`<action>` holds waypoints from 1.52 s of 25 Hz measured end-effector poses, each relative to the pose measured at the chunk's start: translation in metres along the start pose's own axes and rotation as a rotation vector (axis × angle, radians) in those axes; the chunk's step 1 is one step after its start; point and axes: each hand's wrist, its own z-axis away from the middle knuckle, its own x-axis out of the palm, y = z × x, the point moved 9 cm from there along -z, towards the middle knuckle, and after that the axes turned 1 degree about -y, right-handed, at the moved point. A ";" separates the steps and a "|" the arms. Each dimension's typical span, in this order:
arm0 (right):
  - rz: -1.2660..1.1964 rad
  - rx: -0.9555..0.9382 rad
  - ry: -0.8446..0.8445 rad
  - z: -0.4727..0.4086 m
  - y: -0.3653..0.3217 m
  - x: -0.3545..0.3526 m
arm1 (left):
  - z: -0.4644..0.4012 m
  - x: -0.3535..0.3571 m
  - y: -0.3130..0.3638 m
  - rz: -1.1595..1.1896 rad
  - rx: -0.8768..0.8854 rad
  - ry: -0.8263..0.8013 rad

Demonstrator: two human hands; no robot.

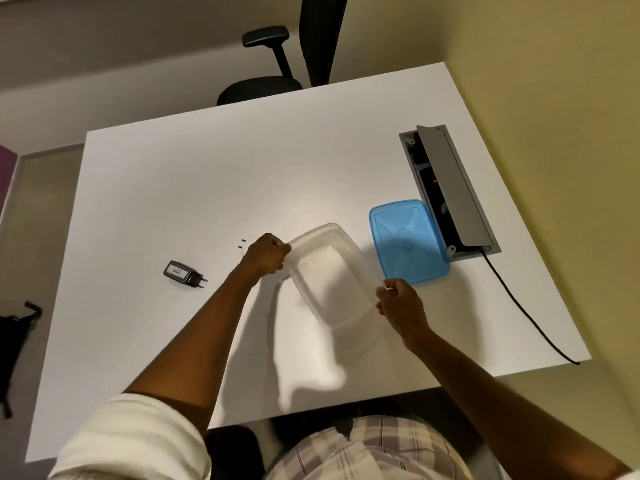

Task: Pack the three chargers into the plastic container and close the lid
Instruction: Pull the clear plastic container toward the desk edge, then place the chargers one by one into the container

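A clear plastic container [329, 282] is held tilted above the white table [207, 188]. My left hand [266, 254] grips its left rim and my right hand [398, 303] grips its right rim. The inside of the container looks empty. Its blue lid [407, 240] lies flat on the table just to the right. A black charger [183, 273] with a white label lies on the table to the left. A white charger [246, 243] is partly hidden behind my left hand, only its prongs and a corner showing. No third charger is in view.
An open grey cable box [450, 188] is set into the table at the right, with a black cable [526, 313] running to the front edge. A black office chair [277, 64] stands beyond the far edge. A dark bag [14, 344] hangs at the left.
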 end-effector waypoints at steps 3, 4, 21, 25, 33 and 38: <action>0.103 -0.107 0.000 0.000 -0.010 -0.003 | 0.027 0.000 -0.040 0.168 -0.078 0.046; 0.149 -0.155 0.005 0.000 -0.016 -0.004 | 0.037 0.003 -0.052 0.222 -0.101 0.041; 0.477 -0.500 -0.137 -0.032 -0.089 0.022 | 0.120 0.079 -0.150 0.620 -0.311 -0.168; 0.472 -0.472 -0.165 -0.034 -0.084 0.025 | 0.122 0.086 -0.160 0.636 -0.347 -0.125; 0.433 -0.470 -0.053 -0.033 -0.092 0.016 | 0.132 0.069 -0.177 0.620 -0.334 -0.002; 0.397 -0.572 0.007 0.004 -0.136 0.041 | 0.144 0.001 -0.200 0.618 -0.186 0.390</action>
